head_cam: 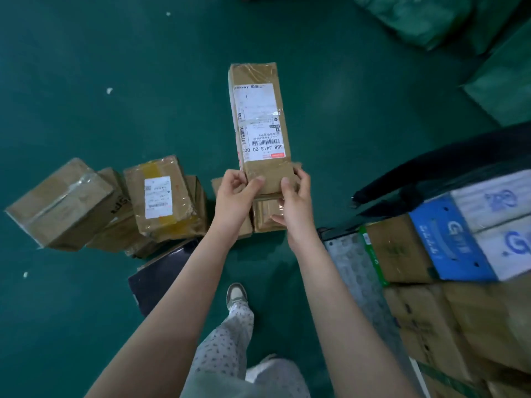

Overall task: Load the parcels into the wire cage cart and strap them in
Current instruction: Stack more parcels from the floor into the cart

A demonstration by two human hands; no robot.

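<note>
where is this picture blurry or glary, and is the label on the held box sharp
Head view: the long parcel gripped by the left hand and right hand is sharp, its label legible though upside down, with tape glare across it; head view, right edge: the stacked cartons smear with blur; head view, corners: wide-angle bending.

long taped brown parcel (260,124) with white label, aloft above floor parcels (161,198)

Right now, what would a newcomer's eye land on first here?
A long parcel with a white label, held up at centre by its near end between the left hand and right hand. At left, loose parcels lie on the green floor; stacked boxes crowd the right edge.
</note>
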